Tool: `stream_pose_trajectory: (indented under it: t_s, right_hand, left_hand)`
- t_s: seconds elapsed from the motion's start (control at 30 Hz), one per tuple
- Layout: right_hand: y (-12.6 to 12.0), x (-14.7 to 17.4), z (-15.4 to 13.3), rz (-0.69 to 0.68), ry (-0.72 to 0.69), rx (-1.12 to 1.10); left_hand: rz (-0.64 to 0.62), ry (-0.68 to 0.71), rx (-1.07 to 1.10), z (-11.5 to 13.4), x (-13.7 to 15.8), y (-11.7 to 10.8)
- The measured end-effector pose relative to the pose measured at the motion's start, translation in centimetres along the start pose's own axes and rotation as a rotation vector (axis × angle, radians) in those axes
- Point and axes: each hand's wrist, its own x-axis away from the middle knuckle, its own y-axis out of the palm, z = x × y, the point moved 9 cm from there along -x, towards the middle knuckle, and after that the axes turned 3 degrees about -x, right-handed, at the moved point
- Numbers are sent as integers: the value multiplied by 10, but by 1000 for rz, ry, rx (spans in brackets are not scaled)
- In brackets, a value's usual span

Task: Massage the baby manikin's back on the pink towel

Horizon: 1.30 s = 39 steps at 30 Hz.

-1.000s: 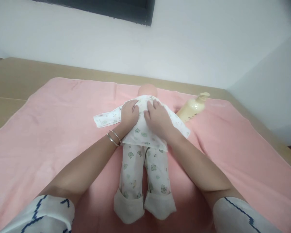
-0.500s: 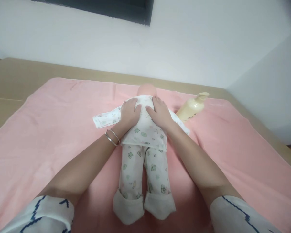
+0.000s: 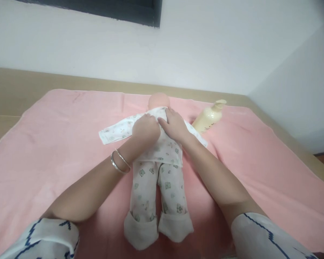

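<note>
White-clad doll (image 3: 166, 153): on pink cloth (image 3: 56, 162), straight ahead; long axis runs lengthwise, legs nearest, head toward the wall (image 3: 205, 54).
Left hand (image 3: 146, 127): on upper torso, fingers curled; whether gripping fabric, I cannot tell.
Right hand (image 3: 175, 124): touching alongside, flatter, thumb spread; nearer the bottle (image 3: 209, 117).
Bottle lettering (image 3: 209, 128): dark, illegible from where I stand.

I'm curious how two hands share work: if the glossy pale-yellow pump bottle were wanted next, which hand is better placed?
Probably the right hand: it rests on the white printed fabric top, nearer the glossy pale-yellow pump bottle. The left hand is farther away, with the right hand in between.
</note>
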Motion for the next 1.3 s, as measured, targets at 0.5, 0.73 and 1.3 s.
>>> stream_pose_trajectory:
  t_s: [0.5,0.73,1.3]
  right_hand:
    - [-7,27,-34,-20,27,391]
    - [-9,38,-49,-76,53,396]
    - [-4,4,-9,-92,-3,63]
  left_hand:
    - [0,-9,422,-24,-20,-4]
    - [70,48,397,-36,-31,11]
    - [10,123,-10,14,2,0]
